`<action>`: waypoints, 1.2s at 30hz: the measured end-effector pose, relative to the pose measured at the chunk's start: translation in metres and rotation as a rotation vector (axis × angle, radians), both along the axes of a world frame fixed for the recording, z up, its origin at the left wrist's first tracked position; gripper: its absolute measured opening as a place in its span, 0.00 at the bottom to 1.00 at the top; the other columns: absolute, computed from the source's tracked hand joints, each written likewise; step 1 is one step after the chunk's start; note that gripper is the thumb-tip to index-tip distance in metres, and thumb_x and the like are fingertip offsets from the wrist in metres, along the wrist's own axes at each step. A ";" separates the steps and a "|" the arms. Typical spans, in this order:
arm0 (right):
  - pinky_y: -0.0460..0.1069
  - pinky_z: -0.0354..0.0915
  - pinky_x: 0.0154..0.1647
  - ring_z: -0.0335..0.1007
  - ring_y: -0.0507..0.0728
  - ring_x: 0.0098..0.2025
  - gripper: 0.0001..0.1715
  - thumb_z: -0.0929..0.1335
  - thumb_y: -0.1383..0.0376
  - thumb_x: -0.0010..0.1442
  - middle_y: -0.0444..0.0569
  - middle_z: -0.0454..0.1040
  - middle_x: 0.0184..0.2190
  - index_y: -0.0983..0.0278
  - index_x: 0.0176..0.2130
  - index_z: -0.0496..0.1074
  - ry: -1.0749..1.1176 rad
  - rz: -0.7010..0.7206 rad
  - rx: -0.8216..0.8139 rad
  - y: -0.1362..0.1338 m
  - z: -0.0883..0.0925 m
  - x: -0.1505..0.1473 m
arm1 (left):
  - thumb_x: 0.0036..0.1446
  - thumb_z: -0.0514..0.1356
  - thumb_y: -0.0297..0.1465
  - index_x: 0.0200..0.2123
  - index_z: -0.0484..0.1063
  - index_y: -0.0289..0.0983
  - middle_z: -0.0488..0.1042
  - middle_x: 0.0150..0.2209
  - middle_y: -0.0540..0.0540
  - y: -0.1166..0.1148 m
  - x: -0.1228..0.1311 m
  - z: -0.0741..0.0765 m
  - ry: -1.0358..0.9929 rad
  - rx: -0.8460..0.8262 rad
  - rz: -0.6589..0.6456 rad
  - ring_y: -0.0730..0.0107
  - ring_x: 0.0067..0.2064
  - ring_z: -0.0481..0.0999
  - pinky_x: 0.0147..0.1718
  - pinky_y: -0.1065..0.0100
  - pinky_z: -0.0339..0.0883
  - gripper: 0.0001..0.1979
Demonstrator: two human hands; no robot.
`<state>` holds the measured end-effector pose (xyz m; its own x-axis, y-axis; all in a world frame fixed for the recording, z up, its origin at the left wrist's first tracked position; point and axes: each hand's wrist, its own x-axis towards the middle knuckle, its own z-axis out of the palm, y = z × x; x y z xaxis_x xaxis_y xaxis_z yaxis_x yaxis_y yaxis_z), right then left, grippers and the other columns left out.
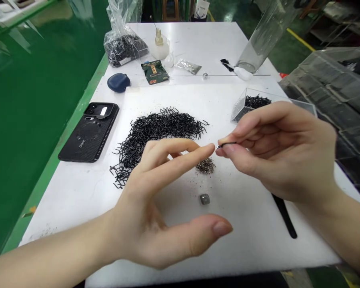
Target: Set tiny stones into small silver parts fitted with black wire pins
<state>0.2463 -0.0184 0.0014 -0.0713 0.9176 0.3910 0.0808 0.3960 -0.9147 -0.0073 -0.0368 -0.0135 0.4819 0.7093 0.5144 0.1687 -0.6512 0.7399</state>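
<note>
Between the thumb and index finger of my right hand (276, 152) is a thin black bent piece (228, 144), with a small shiny bit at its left end. My left hand (162, 196) holds nothing; its thumb is spread well away from the fingers, and the index fingertip comes close to the piece's shiny end. Behind my left hand lies a large heap of similar black bent pieces (165, 126). A little pile of tiny metallic parts (206, 166) sits below the fingertips, and nearer to me is a small grey rounded block (204, 199).
A black phone (88, 132) lies at left, with a dark blue case (119, 82) and a green packet (155, 72) beyond. A clear box (241, 106) of black pieces stands behind my right hand. A black tool handle (285, 216) shows under my right wrist. Farther back stands a clear cylinder (261, 40).
</note>
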 end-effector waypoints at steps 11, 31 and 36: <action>0.43 0.88 0.41 0.89 0.50 0.36 0.23 0.82 0.81 0.60 0.35 0.87 0.34 0.53 0.40 0.84 0.000 0.042 -0.003 0.003 0.002 0.000 | 0.65 0.70 0.21 0.79 0.77 0.36 0.80 0.67 0.37 -0.002 0.002 -0.003 0.042 0.030 -0.019 0.55 0.67 0.82 0.72 0.53 0.77 0.39; 0.57 0.92 0.43 0.93 0.60 0.42 0.17 0.81 0.75 0.65 0.40 0.91 0.39 0.50 0.42 0.87 -0.027 -0.019 0.071 0.003 0.002 0.000 | 0.72 0.69 0.25 0.88 0.62 0.61 0.67 0.69 0.40 -0.004 0.000 -0.007 0.201 -0.020 0.058 0.49 0.67 0.75 0.57 0.53 0.87 0.49; 0.55 0.87 0.34 0.93 0.61 0.39 0.10 0.85 0.67 0.64 0.45 0.93 0.41 0.55 0.42 0.87 0.033 -0.120 0.043 0.029 0.009 0.023 | 0.74 0.68 0.24 0.77 0.77 0.59 0.76 0.66 0.44 0.003 -0.001 -0.010 0.136 -0.097 0.151 0.56 0.60 0.80 0.51 0.59 0.83 0.35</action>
<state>0.2696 0.0103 0.0099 0.0517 0.9010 0.4308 0.1004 0.4245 -0.8999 -0.0079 -0.0341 -0.0239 0.4271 0.8216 0.3776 0.3616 -0.5379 0.7615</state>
